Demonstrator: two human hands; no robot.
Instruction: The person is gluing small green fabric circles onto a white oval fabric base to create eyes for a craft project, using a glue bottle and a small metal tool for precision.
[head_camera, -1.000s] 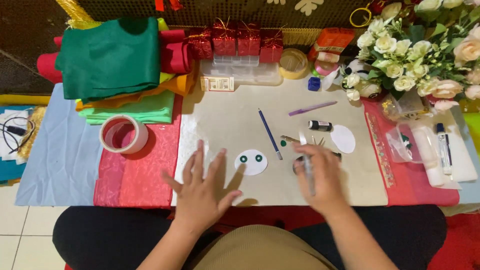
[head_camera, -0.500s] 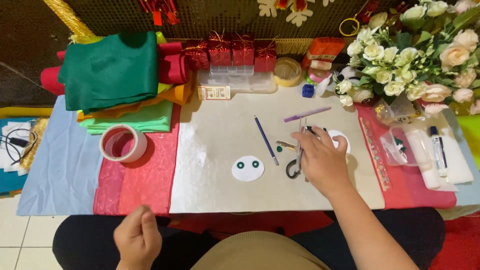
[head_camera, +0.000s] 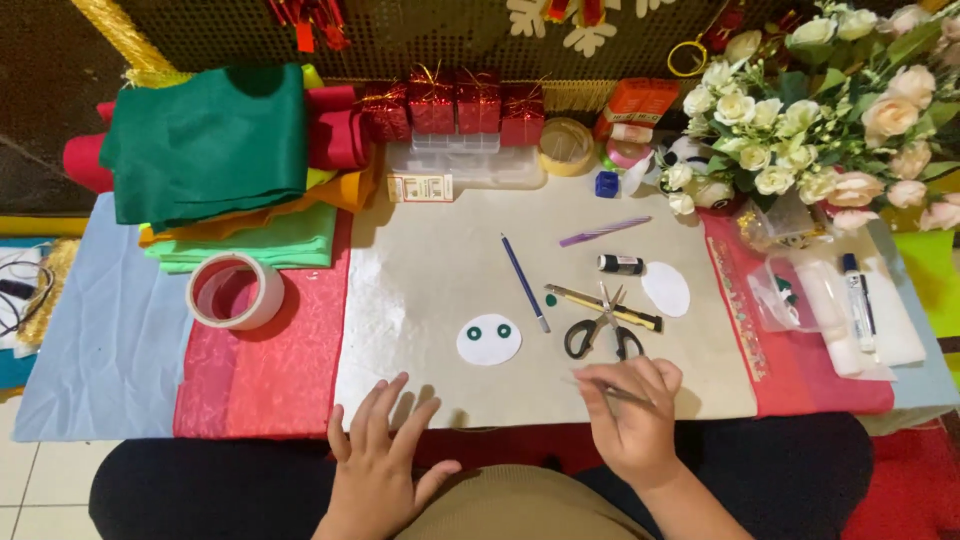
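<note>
My left hand (head_camera: 385, 455) rests at the near edge of the beige mat (head_camera: 420, 290), fingers spread, holding nothing. My right hand (head_camera: 632, 412) is closed around a thin grey stick-like tool (head_camera: 605, 388) just in front of the black-handled scissors (head_camera: 603, 332). A white felt oval with two green eyes (head_camera: 488, 341) lies between the hands, a little farther out. Around the scissors lie a blue pencil (head_camera: 525, 283), a yellow and black cutter (head_camera: 600, 304), a small black bottle (head_camera: 620, 264), a plain white oval (head_camera: 666, 288) and a purple pen (head_camera: 603, 231).
A tape roll (head_camera: 234, 291) sits on red cloth at the left. Folded felt sheets (head_camera: 210, 145) are stacked at the back left, with red gift boxes (head_camera: 450, 105) on a clear plastic case (head_camera: 470, 168). A flower bouquet (head_camera: 810, 110) and pens (head_camera: 860, 300) are at the right.
My left hand has come up from my lap to the table's near edge. My right hand has drawn back from the scissors toward me, holding the thin tool.
</note>
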